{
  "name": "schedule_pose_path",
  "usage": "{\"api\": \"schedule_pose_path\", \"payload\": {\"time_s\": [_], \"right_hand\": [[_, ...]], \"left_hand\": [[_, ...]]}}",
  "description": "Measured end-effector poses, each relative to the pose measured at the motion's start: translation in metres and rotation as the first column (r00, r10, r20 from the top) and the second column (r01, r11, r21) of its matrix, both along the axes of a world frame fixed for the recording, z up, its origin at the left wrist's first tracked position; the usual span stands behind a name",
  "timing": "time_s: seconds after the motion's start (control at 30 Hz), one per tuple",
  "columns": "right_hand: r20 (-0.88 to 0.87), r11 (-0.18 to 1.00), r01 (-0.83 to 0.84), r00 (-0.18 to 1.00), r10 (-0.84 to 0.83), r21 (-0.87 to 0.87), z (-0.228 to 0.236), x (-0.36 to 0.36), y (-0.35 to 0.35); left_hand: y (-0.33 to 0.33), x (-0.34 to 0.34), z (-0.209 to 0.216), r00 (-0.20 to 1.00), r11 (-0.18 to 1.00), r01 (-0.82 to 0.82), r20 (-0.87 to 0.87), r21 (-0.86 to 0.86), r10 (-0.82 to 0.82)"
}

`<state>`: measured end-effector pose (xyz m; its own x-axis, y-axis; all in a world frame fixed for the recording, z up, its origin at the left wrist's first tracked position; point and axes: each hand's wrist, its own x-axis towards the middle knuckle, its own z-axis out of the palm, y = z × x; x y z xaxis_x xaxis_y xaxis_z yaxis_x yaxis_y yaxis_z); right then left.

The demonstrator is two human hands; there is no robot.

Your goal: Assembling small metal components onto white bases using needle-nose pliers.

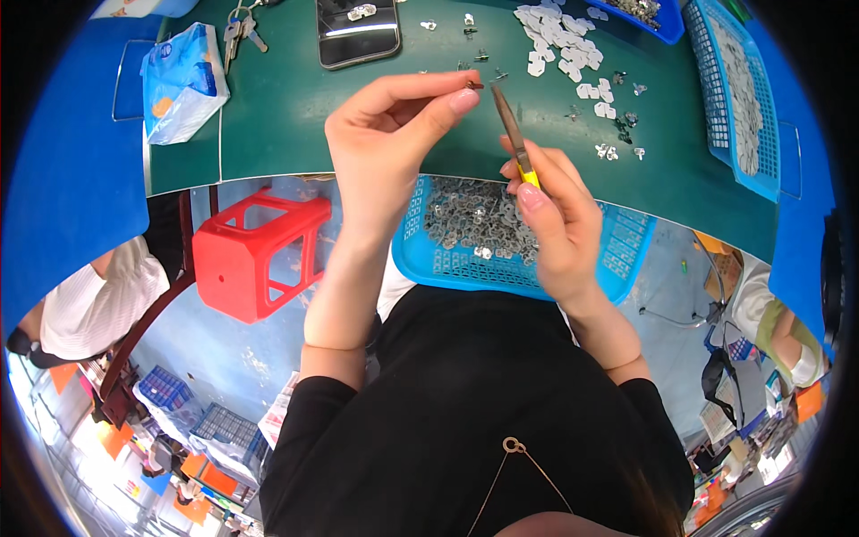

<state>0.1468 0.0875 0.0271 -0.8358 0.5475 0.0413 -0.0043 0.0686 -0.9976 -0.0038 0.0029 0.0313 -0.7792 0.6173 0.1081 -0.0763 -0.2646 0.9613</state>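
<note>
My left hand (380, 121) is closed in a pinch above the green table (286, 116), a small dark metal piece (473, 85) between thumb and forefinger. Just to its right, my right hand (564, 210) is wrapped round a slim, tapered metal tool with a yellow grip (511, 125). The tool's tip points up and away from me, close to the small piece but apart from it. A blue plastic basket (412, 251) full of small silvery metal parts (474, 215) is at my lap, below the table edge and partly hidden by my right hand.
Beyond my hands are a pile of flat white pieces (559, 40), loose metal bits (607, 152) and a phone (358, 31). A tissue pack (183, 85) and keys (242, 31) lie left. Another blue basket (761, 174) stands right; a red stool (237, 268) is below left.
</note>
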Motion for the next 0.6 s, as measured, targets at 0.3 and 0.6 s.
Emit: {"api": "schedule_pose_path", "payload": {"time_s": [0.3, 0.6], "right_hand": [[0.043, 0.998, -0.034, 0.999, 0.032, 0.047, -0.001, -0.002, -0.002], [0.051, 0.998, -0.035, 0.998, 0.033, 0.05, 0.001, -0.002, -0.002]], "left_hand": [[-0.005, 0.016, 0.002, 0.99, 0.991, -0.131, 0.054, 0.005, 0.131], [-0.004, 0.02, 0.0, 0.976, 0.978, -0.207, -0.084, -0.038, 0.203]]}}
